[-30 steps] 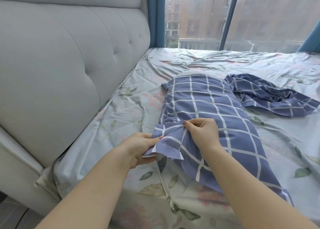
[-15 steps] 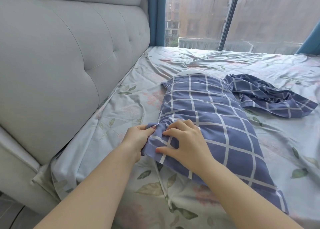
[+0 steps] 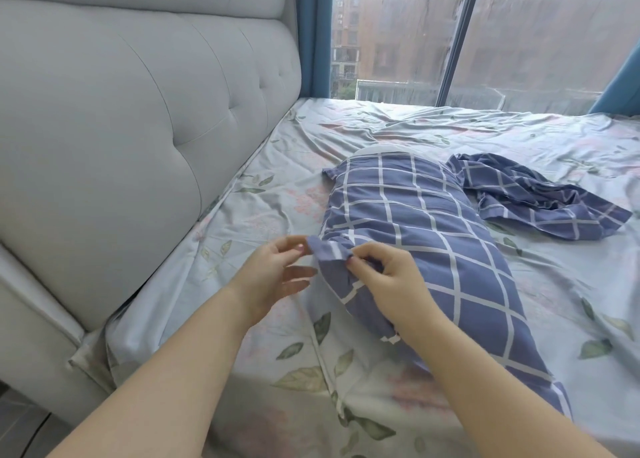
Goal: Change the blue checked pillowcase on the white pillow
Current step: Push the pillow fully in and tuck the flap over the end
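Two changes: left grip point(image 3: 273, 274) releases, fingers spread; right grip point(image 3: 391, 281) now pinches blue checked pillowcase point(image 3: 433, 236) corner, 9 o'clock; fitting likely near done.

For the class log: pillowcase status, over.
Right hand pinches blue checked pillowcase, near corner; left hand beside it, grip unclear. White pillow shows far end. Crumpled checked cloth lies aside.
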